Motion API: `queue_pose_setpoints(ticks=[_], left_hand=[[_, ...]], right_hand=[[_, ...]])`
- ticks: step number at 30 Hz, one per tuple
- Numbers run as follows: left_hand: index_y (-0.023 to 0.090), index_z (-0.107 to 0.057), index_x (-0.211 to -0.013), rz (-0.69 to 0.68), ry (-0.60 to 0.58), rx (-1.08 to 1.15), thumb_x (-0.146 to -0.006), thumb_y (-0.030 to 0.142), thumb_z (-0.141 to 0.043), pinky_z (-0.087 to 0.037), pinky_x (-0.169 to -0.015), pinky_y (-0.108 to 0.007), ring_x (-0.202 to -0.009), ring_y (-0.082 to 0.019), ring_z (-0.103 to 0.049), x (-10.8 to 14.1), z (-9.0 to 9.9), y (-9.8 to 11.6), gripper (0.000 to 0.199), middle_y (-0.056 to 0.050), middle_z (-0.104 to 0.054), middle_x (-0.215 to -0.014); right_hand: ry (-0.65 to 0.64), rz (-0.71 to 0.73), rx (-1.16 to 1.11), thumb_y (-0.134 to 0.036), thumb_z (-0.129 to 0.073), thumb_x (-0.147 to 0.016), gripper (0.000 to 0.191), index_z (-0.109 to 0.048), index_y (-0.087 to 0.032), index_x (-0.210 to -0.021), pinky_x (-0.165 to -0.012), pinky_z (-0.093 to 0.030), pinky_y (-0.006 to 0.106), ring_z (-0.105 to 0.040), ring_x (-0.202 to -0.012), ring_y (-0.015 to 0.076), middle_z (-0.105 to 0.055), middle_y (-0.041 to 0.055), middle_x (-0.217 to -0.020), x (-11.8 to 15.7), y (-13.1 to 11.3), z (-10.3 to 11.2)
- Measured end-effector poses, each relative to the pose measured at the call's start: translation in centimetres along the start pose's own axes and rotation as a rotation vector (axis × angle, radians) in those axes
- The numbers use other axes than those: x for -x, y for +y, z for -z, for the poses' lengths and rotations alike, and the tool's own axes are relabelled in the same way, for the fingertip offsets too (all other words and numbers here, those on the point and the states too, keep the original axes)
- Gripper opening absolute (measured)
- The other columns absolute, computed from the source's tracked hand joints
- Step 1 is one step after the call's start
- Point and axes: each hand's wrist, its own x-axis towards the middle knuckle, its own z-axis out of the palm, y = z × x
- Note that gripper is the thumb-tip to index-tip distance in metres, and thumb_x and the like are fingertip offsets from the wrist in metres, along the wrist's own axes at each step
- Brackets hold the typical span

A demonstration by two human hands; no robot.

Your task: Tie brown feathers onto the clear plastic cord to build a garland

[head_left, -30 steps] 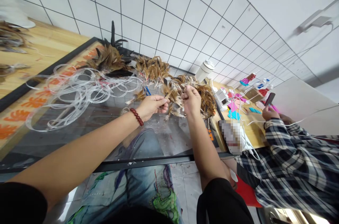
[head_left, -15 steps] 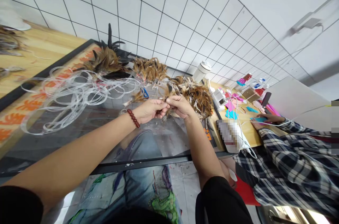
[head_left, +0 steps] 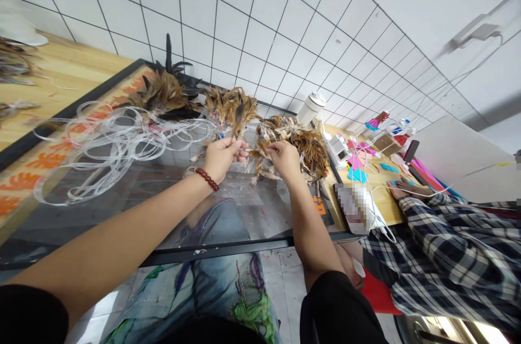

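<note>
A brown feather with a dark tip (head_left: 238, 119) stands up from the closed fingers of my left hand (head_left: 222, 158), which wears a red bead bracelet. My right hand (head_left: 284, 158) is a little to the right, thumb and fingertips pinched at the edge of the loose feathers (head_left: 260, 159); what is between them is too small to make out. Behind my hands lie a bunch of brown feathers (head_left: 228, 101) and a larger pile (head_left: 311, 148) on the right. Coiled clear strips (head_left: 122, 143) lie on the glass to the left.
Black and brown feathers (head_left: 165, 89) lie at the back left. A white cup (head_left: 311, 108) stands by the tiled wall. On the right are a phone-like device (head_left: 350, 208), white cables, coloured pieces (head_left: 357, 174) and a person in a plaid shirt (head_left: 439, 235).
My hands have moved apart, the left one slightly left and the right one slightly right. The feather now stands upright above my left hand. The other person's hands have shifted.
</note>
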Motion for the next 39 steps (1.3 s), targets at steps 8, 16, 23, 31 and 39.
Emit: queue_pose_setpoints(ticks=[8,16,23,31,39], left_hand=[[0.012,-0.060,-0.071,0.042,0.174,0.151,-0.081,0.016,-0.059,-0.045,-0.048,-0.018,-0.046,-0.006,-0.053,-0.7,0.3,0.7,0.011,0.002,-0.057,-0.057],[0.013,-0.059,-0.072,0.053,0.207,0.176,-0.079,0.018,-0.062,-0.044,-0.049,-0.018,-0.047,-0.006,-0.053,-0.9,0.4,0.4,0.009,0.002,-0.057,-0.058],[0.013,-0.058,-0.072,0.069,0.219,0.185,-0.079,0.017,-0.062,-0.043,-0.048,-0.017,-0.046,-0.006,-0.053,-1.0,0.4,0.4,0.009,0.002,-0.057,-0.058],[0.013,-0.059,-0.071,0.086,0.185,0.189,-0.080,0.014,-0.059,-0.043,-0.048,-0.017,-0.046,-0.006,-0.053,-0.7,0.4,0.4,0.009,0.002,-0.057,-0.057],[0.010,-0.061,-0.072,0.183,0.096,0.088,-0.082,0.011,-0.057,-0.052,-0.064,-0.023,-0.060,-0.010,-0.063,-0.3,0.2,0.5,0.011,-0.005,-0.066,-0.069]], right_hand=[[-0.255,0.176,0.247,-0.014,-0.056,-0.077,0.023,-0.074,-0.025,-0.087,-0.083,-0.043,0.028,-0.060,-0.090,0.0178,-0.068,0.0029,-0.093,-0.1,0.6,0.1],[-0.128,0.093,0.392,-0.027,-0.052,-0.085,0.021,-0.069,-0.023,-0.095,-0.080,-0.044,0.032,-0.056,-0.094,0.0212,-0.063,0.0079,-0.099,0.0,1.1,-2.7],[0.012,-0.023,0.312,-0.025,-0.045,-0.087,0.020,-0.065,-0.021,-0.090,-0.077,-0.042,0.030,-0.057,-0.086,0.0196,-0.062,0.0061,-0.094,-0.3,1.3,-1.4],[-0.208,0.493,0.327,-0.013,-0.052,-0.081,0.036,-0.064,-0.026,-0.112,-0.087,-0.038,0.031,-0.051,-0.099,0.0195,-0.056,0.0062,-0.109,0.2,0.5,-1.5],[0.075,0.603,0.538,-0.023,-0.046,-0.092,0.024,-0.068,-0.027,-0.099,-0.084,-0.031,0.035,-0.047,-0.102,0.0211,-0.058,0.0073,-0.117,0.4,0.1,-0.3]])
